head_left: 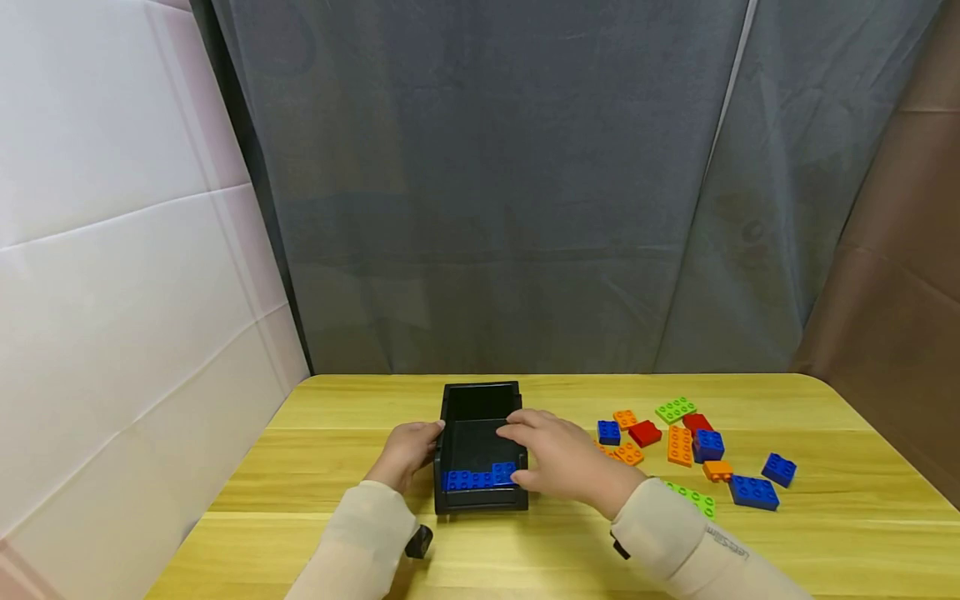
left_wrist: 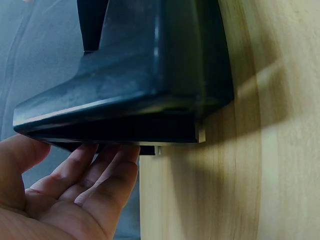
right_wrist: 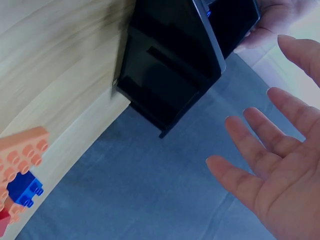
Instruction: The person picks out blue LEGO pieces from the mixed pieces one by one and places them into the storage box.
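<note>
A black plastic bin (head_left: 480, 442) stands on the table, its long side running away from me. Blue toy building bricks (head_left: 468, 480) lie in a row at its near end. My left hand (head_left: 405, 454) holds the bin's left side; in the left wrist view the thumb is at the rim and the curved fingers (left_wrist: 112, 175) meet the side wall. Over the bin's right edge is my right hand (head_left: 566, 462), palm down. Its fingers are spread with nothing between them, and the right wrist view shows the palm (right_wrist: 295, 200) bare beside the bin.
To the right lie loose bricks: a green one (head_left: 677, 409), a red one (head_left: 645, 432), an orange one (head_left: 680, 446), a blue one (head_left: 754, 492) and several others. The right forearm partly covers another green brick (head_left: 693, 498). A grey curtain (head_left: 480, 208) hangs behind the table.
</note>
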The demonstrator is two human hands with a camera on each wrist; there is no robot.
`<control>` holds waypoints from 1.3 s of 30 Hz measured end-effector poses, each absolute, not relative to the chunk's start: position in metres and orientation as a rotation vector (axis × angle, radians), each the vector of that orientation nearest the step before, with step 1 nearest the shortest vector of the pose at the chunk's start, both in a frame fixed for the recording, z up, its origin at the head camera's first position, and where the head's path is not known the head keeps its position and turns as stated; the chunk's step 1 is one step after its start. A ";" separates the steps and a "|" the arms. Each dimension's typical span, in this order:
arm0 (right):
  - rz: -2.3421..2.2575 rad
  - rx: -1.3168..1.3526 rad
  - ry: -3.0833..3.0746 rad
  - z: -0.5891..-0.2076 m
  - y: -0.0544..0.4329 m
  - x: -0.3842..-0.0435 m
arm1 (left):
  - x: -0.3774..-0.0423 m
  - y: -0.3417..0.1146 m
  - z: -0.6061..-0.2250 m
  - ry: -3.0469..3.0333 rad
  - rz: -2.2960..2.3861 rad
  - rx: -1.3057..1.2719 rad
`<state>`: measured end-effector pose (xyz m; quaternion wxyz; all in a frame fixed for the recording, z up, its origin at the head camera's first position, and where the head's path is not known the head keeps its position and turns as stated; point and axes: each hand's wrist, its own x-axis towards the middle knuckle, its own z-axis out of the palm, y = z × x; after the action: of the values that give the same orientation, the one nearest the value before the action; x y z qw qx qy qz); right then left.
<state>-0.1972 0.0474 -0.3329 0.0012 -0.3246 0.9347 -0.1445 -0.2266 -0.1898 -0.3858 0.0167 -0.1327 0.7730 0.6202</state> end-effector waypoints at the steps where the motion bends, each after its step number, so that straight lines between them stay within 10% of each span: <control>1: -0.466 -1.005 2.936 -0.333 0.050 -0.197 | -0.226 -0.190 -0.386 2.402 1.927 -0.414; 39: -0.556 -0.630 3.117 -0.344 0.149 -0.212 | -0.225 -0.191 -0.385 2.409 1.888 -0.402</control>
<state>-0.2116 0.1489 -0.3435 -0.0432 -0.1949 0.9646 -0.1722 -0.2252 -0.1909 -0.3853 0.0271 -0.1301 0.7801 0.6113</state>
